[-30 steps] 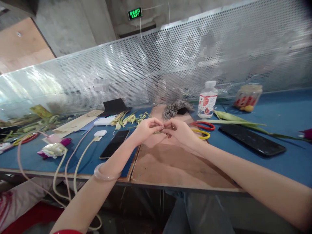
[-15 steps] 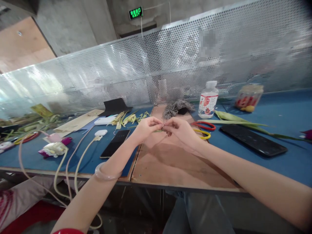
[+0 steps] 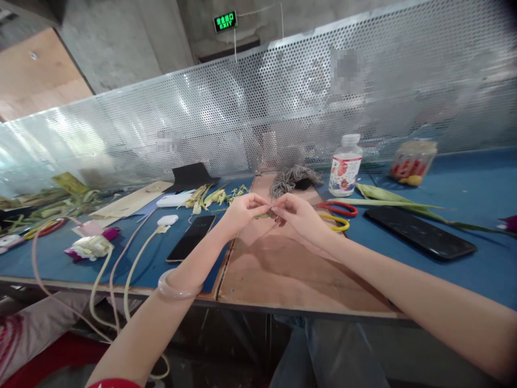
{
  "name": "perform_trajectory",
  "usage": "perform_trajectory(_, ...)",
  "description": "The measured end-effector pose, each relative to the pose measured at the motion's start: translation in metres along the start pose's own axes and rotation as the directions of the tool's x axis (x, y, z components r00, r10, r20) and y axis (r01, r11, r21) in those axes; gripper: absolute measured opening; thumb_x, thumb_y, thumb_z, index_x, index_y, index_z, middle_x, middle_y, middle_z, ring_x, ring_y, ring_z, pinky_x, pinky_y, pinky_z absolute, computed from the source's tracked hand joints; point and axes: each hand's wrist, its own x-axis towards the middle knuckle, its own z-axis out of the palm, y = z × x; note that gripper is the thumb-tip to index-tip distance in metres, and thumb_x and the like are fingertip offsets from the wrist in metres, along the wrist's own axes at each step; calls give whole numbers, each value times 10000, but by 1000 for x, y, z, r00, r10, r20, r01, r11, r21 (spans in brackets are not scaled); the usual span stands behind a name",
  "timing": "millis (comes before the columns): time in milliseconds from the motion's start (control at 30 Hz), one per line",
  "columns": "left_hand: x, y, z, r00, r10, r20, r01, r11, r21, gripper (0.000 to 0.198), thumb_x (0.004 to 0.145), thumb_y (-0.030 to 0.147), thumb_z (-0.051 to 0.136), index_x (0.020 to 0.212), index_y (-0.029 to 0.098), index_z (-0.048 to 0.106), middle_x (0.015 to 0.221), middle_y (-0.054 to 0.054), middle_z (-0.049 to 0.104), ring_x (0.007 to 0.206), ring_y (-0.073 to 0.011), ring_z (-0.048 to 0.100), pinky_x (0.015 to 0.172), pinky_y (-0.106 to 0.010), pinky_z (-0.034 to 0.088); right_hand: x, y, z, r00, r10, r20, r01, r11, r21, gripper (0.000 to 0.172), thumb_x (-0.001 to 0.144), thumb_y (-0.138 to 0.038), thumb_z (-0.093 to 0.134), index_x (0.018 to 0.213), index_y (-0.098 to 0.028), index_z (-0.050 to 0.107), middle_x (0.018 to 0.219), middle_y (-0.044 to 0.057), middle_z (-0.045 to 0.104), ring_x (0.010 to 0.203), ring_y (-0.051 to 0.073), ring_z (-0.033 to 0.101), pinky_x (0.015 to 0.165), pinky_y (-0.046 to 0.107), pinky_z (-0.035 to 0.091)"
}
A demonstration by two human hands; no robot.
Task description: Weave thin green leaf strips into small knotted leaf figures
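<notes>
**A small greenish piece (image 3: pixel 264 216) at my fingertips**

The piece sits right where my two hands meet, just under the tips and above the tan board (image 3: pixel 278 277) of the worktop (image 3: pixel 480 183). It is mostly hidden, so I can't fairly say what it is. My left hand (image 3: pixel 243 213) has thumb and index drawn into a narrow pinch on it. My right hand (image 3: pixel 298 215) pinches from the other side, its fingertips touching those of the left, the other fingers curled beneath.

Both forearms reach forward and slant inward, wrists raised off the board; a pale bangle (image 3: pixel 176 291) circles my left forearm. A dark phone (image 3: pixel 192 238) lies beside that arm (its screen faces up). Beyond my hands is a grey yarn-like bundle (image 3: pixel 287 180), and near my right hand are a red loop (image 3: pixel 355 210) and a yellow loop (image 3: pixel 347 224).
</notes>
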Motion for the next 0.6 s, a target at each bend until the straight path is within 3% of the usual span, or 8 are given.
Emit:
perform_trajectory(167, 0, -1, 0, 999, -29, -17, 30, 999, 24, 187, 723, 298, 653, 819, 146, 601, 773, -47, 668, 716, -135, 607, 679, -266, 453, -1, 3, 3, 999, -29, -33, 28, 998, -57, 156, 822, -319, 544, 769, -178, 505, 712, 6, 597, 614, 107, 546, 601, 261, 461)
perform_trajectory(433, 0, 1, 2, 997, -78, -22, 76, 994, -82, 160, 727, 262, 644, 806, 138, 580, 755, -40, 654, 693, -124, 597, 663, -263, 448, 1, 9, -1, 994, -108, -30, 99, 969, -228, 162, 849, -328, 512, 799, -176, 541, 744, 16, 631, 643, 121, 566, 637, 270, 449)
perform_trajectory(600, -1, 0, 2, 998, -55, -33, 55, 998, 5, 162, 745, 288, 633, 806, 148, 582, 744, -40, 643, 678, -123, 585, 600, -247, 426, 2, 9, -2, 989, -148, -17, 138, 953, -271, 121, 851, -285, 504, 813, -178, 545, 735, 10, 629, 648, 122, 572, 628, 264, 443)
